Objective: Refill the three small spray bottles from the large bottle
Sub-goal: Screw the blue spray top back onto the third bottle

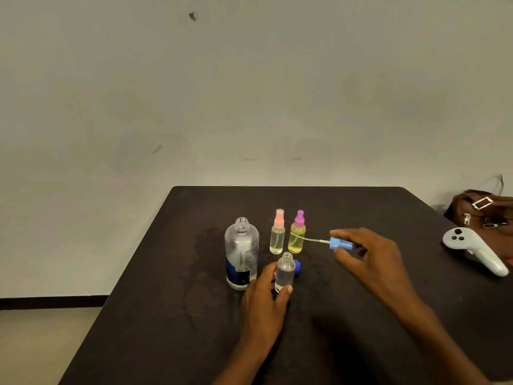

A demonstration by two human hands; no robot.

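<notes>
While the left hand point(263, 304) steadies the upright open small bottle point(285, 272) just right of the large bottle point(241, 254), the right hand point(366, 254) pinches the blue sprayer head point(341, 243). Its dip tube point(311, 240) lies roughly level, pointing left; tip it downward, then thread it into the neck.

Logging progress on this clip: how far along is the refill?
Two small bottles, pink-topped and purple-topped, stand capped with liquid. The third, open with clear liquid, is in the left hand; the right hand holds its blue sprayer. Left: refitting it and capping the large bottle.
</notes>
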